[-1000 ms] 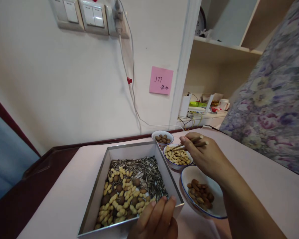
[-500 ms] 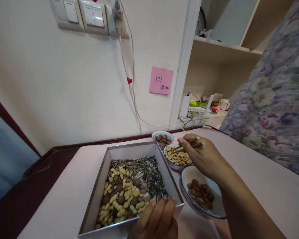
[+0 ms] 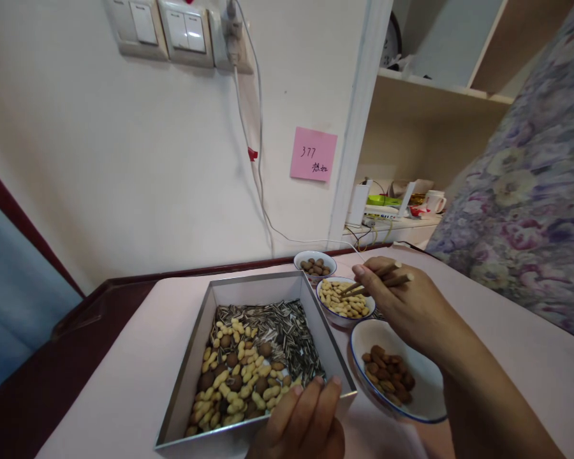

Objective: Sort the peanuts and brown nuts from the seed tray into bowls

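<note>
My right hand (image 3: 402,303) grips a pair of wooden chopsticks (image 3: 377,284) whose tips reach into the middle bowl of peanuts (image 3: 345,299). My left hand (image 3: 303,424) rests on the near right corner of a square metal tray (image 3: 191,357), its fingers pressed over the rim. The tray holds mixed peanuts, brown nuts and striped sunflower seeds (image 3: 272,328). A near bowl (image 3: 414,408) holds almonds, and a far small bowl (image 3: 316,266) holds brown nuts.
The tray and bowls stand on a pale pink table (image 3: 124,382) against a white wall with switches (image 3: 182,32), a hanging cable (image 3: 258,166) and a pink note (image 3: 313,155). Shelves with clutter (image 3: 392,204) lie behind right. Flowered fabric (image 3: 530,191) fills the right side.
The chopstick tips dipped lower into the peanut bowl half a second ago and have lifted slightly since. My left hand stays on the tray corner. The view shifted a little.
</note>
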